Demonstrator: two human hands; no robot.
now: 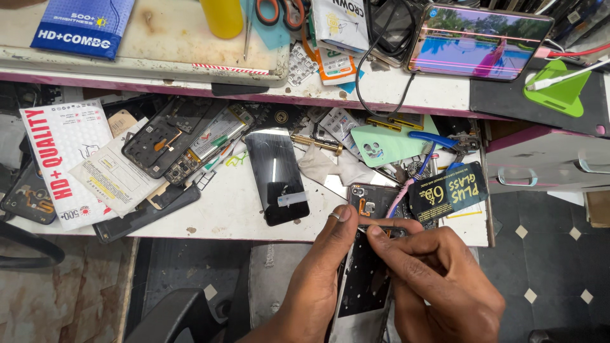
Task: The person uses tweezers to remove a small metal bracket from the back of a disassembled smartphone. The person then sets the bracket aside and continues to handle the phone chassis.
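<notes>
My left hand [318, 279] grips an opened phone body [366, 279] from the left side, thumb near its top corner. The phone is dark, with its back off, and it hangs over the front edge of the white worktable [235, 209]. My right hand [432, 273] pinches a thin dark tool or part against the phone's upper section, just below the camera area [363, 202]. What exactly sits between those fingers is too small to tell.
A loose black screen [277, 174], another opened phone frame [166, 136], a white packet with red print [60, 159], a black and yellow glass packet [448, 190], blue-handled pliers [438, 141] and a mint back cover [381, 145] crowd the table. A lit, cracked phone [476, 41] lies on the upper shelf.
</notes>
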